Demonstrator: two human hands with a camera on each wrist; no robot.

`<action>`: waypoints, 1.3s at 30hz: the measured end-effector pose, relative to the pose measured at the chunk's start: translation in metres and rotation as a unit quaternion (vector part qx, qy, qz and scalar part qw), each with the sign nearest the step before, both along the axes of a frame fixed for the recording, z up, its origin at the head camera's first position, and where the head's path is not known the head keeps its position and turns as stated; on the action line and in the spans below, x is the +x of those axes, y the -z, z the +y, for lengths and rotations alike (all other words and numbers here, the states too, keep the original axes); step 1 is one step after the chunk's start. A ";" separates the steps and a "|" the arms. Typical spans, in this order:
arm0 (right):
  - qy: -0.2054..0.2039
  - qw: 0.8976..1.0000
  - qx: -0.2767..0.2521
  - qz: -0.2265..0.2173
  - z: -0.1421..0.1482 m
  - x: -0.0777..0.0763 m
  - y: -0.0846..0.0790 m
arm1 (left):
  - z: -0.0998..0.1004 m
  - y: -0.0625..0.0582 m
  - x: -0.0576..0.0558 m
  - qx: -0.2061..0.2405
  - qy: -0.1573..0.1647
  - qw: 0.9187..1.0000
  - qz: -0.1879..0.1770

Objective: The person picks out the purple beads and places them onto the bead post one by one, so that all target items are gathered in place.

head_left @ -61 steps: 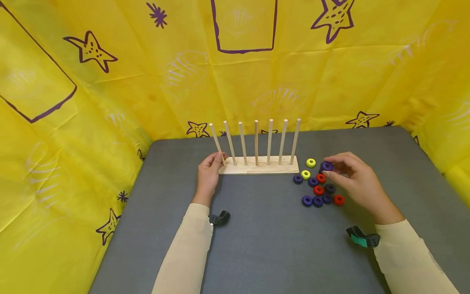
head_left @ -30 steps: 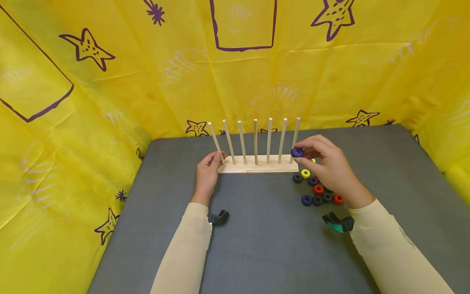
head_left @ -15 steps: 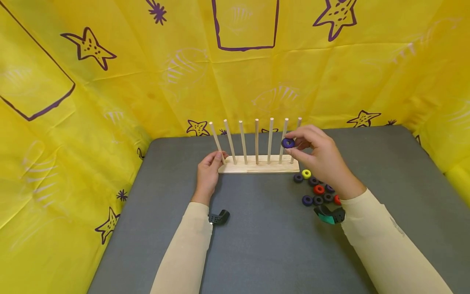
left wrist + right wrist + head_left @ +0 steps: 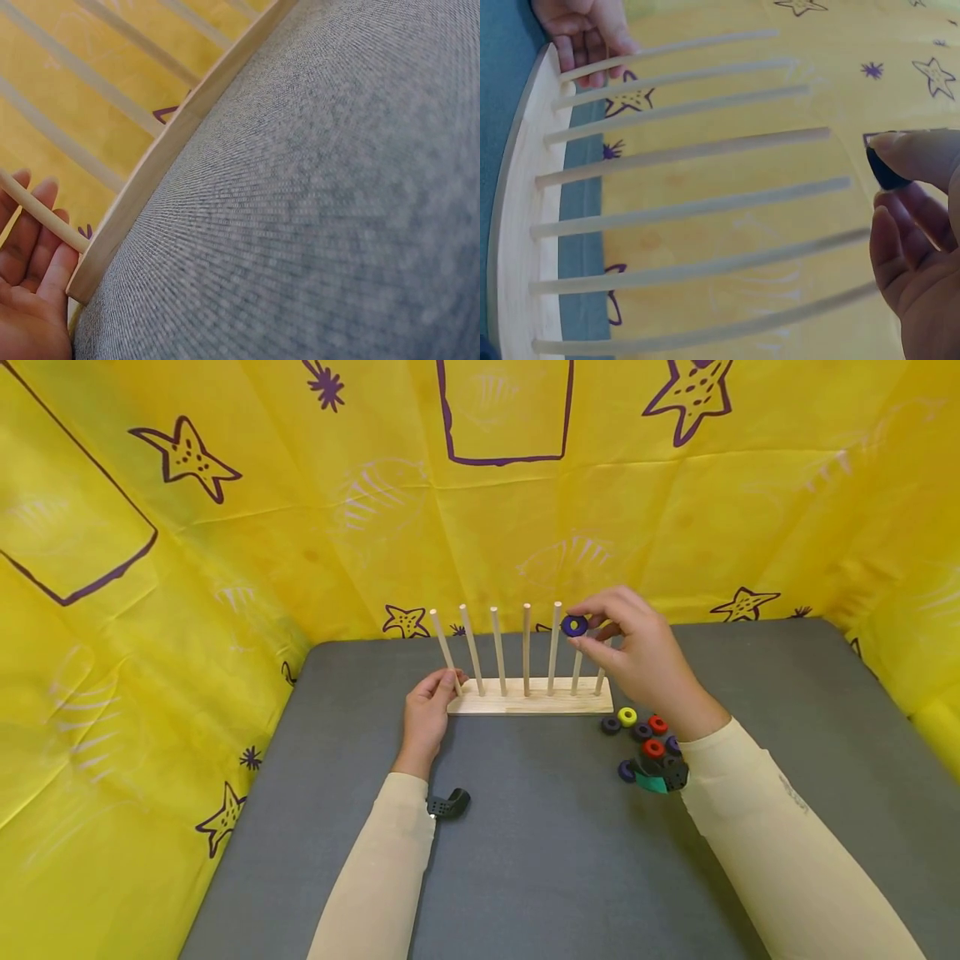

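A wooden stand with a row of upright pegs stands toward the back of the table. At its left end my left hand holds on, with the thumb by the leftmost peg and other fingers behind. My right hand pinches a dark blue ring between thumb and fingertips. That ring is raised near the height of the peg tops, just right of the third peg from the right. The right wrist view shows the ring edge-on, beyond the peg ends. My right fingers hide the tops of the two rightmost pegs.
Loose rings lie right of the stand, among them a yellow ring, a red ring and several dark blue ones. My right wrist strap covers some of them. A yellow patterned cloth encloses the grey table.
My right hand has carried the blue ring up and left, from over the loose rings to near the peg tops. My left hand stays at the stand's left end.
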State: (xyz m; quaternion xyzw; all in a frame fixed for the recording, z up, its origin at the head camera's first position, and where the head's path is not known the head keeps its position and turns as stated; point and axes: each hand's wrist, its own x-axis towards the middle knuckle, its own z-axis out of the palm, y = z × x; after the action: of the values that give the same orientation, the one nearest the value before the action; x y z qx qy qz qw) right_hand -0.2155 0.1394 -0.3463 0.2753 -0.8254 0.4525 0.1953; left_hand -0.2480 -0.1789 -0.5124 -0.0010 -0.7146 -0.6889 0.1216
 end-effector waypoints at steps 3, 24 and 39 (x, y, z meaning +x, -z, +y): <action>-0.004 1.000 0.001 0.005 -0.004 -0.004 -0.003 | 0.000 -0.001 0.000 -0.005 0.000 1.000 -0.002; 0.017 1.000 -0.002 0.019 -0.020 -0.025 -0.005 | 0.000 -0.002 0.001 0.002 0.000 1.000 -0.005; 0.034 0.999 0.005 -0.001 -0.023 -0.029 -0.004 | 0.001 -0.001 0.000 0.013 0.006 1.000 -0.002</action>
State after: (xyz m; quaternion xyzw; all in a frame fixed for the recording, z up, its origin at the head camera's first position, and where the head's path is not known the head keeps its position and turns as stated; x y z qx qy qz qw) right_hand -0.2443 0.1163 -0.3424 0.2475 -0.8369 0.4418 0.2079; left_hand -0.2481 -0.1783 -0.5115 -0.0017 -0.7057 -0.6989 0.1161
